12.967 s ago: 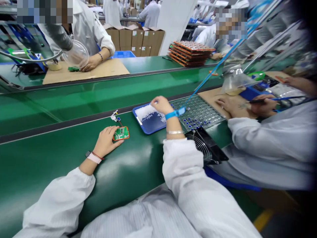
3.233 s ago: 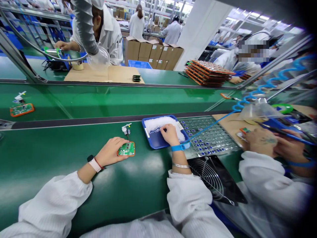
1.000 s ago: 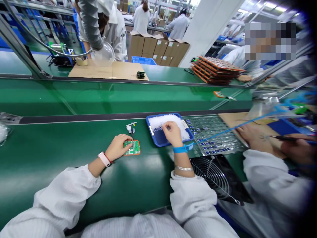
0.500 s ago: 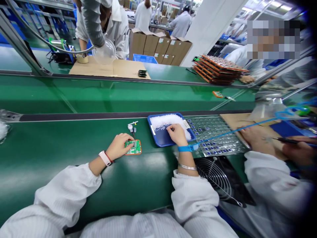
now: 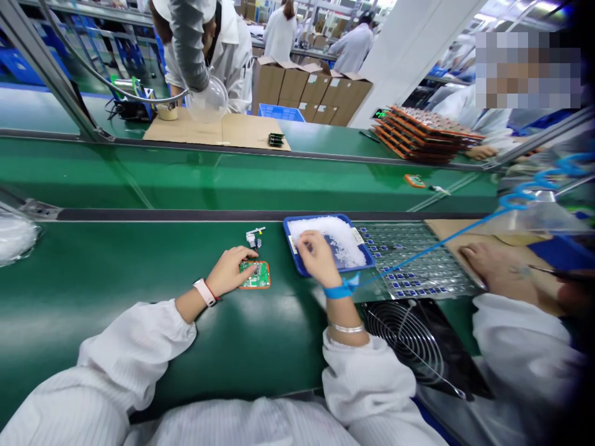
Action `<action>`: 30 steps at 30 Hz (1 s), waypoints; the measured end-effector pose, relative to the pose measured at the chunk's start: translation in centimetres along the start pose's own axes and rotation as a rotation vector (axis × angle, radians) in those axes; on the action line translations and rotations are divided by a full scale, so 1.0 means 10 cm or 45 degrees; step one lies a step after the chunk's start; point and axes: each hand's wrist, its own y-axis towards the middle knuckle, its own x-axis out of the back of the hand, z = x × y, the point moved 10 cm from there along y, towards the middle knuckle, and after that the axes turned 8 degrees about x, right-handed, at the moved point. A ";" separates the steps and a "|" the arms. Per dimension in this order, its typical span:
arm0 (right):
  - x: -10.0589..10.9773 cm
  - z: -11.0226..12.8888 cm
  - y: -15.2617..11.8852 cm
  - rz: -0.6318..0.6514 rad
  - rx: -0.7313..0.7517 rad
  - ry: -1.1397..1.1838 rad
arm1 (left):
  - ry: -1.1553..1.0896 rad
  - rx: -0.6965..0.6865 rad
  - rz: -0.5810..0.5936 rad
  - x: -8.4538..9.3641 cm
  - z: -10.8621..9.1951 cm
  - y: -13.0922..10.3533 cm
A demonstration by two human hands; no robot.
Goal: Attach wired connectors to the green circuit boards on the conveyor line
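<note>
A small green circuit board [image 5: 255, 275] in an orange frame lies on the green bench, with a short wired white connector [image 5: 253, 236] just beyond it. My left hand [image 5: 229, 270] rests on the board's left edge, fingers laid over it. My right hand [image 5: 314, 257] reaches into a blue tray [image 5: 292, 249] heaped with small white parts [image 5: 339, 238]; its fingertips are curled among the parts, and whether they pinch one is hidden. A blue wrist strap [image 5: 338, 290] with a coiled blue cord circles my right wrist.
A clear sheet of small blue components [image 5: 409, 260] lies right of the tray, a black fan grille [image 5: 409, 341] below it. A co-worker's hand [image 5: 488, 263] rests on cardboard at right. Beyond the green conveyor [image 5: 232, 179], another person works near stacked orange trays [image 5: 427, 133].
My right hand has shifted slightly left within the blue tray, still among the white parts. My left hand stays on the circuit board. The view has drifted a little to the left.
</note>
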 end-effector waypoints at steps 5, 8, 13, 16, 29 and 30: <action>-0.66 0.67 -0.12 0.253 0.099 0.405 | -0.131 -0.089 -0.099 0.09 -0.11 -0.01; -0.75 0.67 -0.16 0.275 0.071 0.464 | -0.185 -0.042 -0.110 0.08 -0.04 0.00; -0.77 0.60 -0.20 0.335 0.073 0.475 | -0.234 0.004 -0.059 0.03 0.01 0.02; -0.81 0.59 -0.23 0.383 0.075 0.449 | -0.177 0.057 -0.028 -0.01 0.03 0.03; -0.93 0.31 -0.22 0.468 -0.174 0.412 | 0.024 0.367 0.105 -0.07 0.12 0.19; -0.93 0.30 -0.21 0.468 -0.179 0.397 | 0.036 0.392 0.120 -0.08 0.14 0.20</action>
